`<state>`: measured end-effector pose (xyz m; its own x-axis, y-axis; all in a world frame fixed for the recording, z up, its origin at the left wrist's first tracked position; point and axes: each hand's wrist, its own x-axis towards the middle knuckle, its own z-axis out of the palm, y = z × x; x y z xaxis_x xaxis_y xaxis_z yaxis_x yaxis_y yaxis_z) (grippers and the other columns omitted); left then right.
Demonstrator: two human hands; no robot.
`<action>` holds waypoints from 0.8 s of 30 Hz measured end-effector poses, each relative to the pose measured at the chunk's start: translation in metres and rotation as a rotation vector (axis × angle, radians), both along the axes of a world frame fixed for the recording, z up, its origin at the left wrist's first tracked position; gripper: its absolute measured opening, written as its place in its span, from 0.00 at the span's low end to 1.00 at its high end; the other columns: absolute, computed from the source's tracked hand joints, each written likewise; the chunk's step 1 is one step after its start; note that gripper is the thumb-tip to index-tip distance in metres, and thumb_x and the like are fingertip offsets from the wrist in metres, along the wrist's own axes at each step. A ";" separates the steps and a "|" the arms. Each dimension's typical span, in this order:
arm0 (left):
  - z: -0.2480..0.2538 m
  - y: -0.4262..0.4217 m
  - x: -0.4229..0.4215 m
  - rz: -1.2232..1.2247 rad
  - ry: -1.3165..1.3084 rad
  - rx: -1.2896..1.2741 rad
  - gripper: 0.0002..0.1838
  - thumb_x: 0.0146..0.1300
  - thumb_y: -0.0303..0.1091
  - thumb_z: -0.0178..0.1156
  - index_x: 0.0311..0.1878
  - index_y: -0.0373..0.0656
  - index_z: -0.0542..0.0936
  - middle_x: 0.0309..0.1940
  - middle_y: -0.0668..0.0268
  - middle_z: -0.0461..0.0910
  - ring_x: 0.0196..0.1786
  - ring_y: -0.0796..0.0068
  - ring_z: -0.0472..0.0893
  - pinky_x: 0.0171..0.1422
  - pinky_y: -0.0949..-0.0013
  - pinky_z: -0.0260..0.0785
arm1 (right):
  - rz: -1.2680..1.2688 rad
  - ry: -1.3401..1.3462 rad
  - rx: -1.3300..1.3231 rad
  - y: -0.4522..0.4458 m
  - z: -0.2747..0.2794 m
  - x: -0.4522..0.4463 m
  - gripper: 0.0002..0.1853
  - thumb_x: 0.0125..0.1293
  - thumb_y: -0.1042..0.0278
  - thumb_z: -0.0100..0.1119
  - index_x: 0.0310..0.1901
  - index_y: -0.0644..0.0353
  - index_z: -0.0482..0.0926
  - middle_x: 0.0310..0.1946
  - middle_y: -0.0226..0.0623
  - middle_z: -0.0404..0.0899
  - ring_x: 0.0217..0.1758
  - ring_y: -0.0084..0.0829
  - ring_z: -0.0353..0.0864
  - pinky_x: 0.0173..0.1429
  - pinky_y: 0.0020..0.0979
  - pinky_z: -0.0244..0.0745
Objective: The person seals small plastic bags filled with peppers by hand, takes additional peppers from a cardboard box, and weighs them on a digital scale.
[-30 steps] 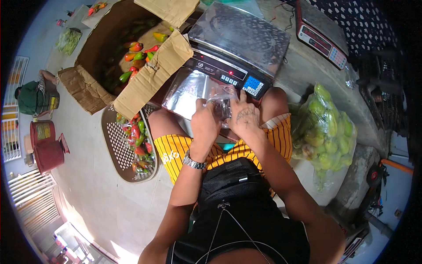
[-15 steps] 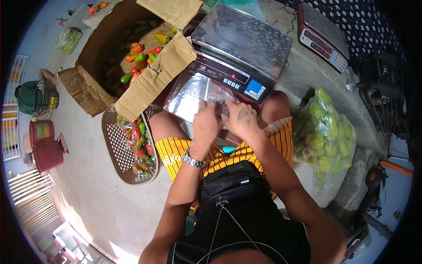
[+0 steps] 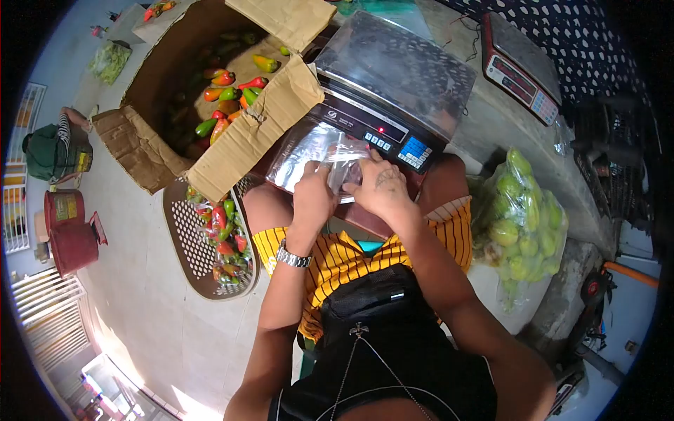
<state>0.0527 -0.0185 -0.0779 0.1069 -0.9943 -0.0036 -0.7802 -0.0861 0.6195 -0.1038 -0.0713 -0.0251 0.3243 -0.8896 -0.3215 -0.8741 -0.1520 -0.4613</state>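
Note:
A stack of clear plastic bags (image 3: 298, 156) lies in front of the digital scale (image 3: 393, 70), over my lap. My left hand (image 3: 314, 195), with a metal watch on its wrist, has its fingers curled on the near edge of a clear plastic bag (image 3: 345, 163). The same bag's right side is pinched by my right hand (image 3: 382, 188). Between the two hands the plastic looks creased and pulled up. Some fingertips are hidden behind the film and the knuckles.
An open cardboard box (image 3: 158, 91) of peppers stands at the left, its flap (image 3: 256, 126) reaching near the stack. Below it sits a plastic basket (image 3: 193, 238) with bagged peppers. A bag of green produce (image 3: 523, 231) lies right. A second scale (image 3: 519, 70) and a person (image 3: 53, 151) are farther off.
My left hand has moved slightly left and down, away from my right hand. More of the plastic bag now shows between them. The whole view has shifted a little.

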 end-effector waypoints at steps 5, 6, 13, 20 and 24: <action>-0.027 0.013 0.047 -0.045 0.562 0.066 0.31 0.57 0.15 0.62 0.67 0.39 0.77 0.53 0.54 0.83 0.38 0.59 0.84 0.51 0.61 0.79 | 0.132 -0.495 -0.349 -0.042 0.020 0.003 0.21 0.60 0.59 0.78 0.54 0.55 0.88 0.66 0.55 0.78 0.58 0.44 0.86 0.53 0.35 0.84; -0.032 0.015 0.058 -0.064 0.627 0.075 0.32 0.58 0.15 0.62 0.69 0.39 0.76 0.54 0.57 0.84 0.39 0.62 0.84 0.51 0.62 0.79 | 0.073 -0.579 -0.480 -0.057 0.027 0.012 0.18 0.61 0.63 0.77 0.52 0.56 0.88 0.64 0.50 0.80 0.51 0.37 0.88 0.45 0.29 0.84; -0.047 0.026 0.091 0.089 1.199 0.305 0.30 0.63 0.14 0.63 0.70 0.40 0.75 0.53 0.71 0.82 0.31 0.88 0.76 0.26 0.82 0.68 | 0.276 -0.660 -0.190 -0.173 0.044 0.150 0.20 0.62 0.53 0.73 0.46 0.61 0.87 0.45 0.48 0.89 0.46 0.48 0.89 0.53 0.40 0.83; -0.054 0.021 0.097 0.065 1.255 0.353 0.32 0.62 0.14 0.64 0.70 0.41 0.75 0.52 0.71 0.83 0.32 0.89 0.76 0.27 0.83 0.68 | 0.736 0.328 0.161 -0.214 -0.035 0.293 0.36 0.58 0.47 0.76 0.67 0.50 0.80 0.67 0.42 0.79 0.69 0.40 0.80 0.66 0.42 0.79; -0.064 0.023 0.097 0.044 1.284 0.383 0.34 0.60 0.12 0.64 0.71 0.41 0.74 0.55 0.72 0.81 0.32 0.90 0.76 0.28 0.83 0.68 | 0.466 0.508 0.207 -0.181 -0.053 0.322 0.51 0.55 0.58 0.80 0.79 0.51 0.63 0.83 0.43 0.53 0.76 0.53 0.71 0.68 0.51 0.79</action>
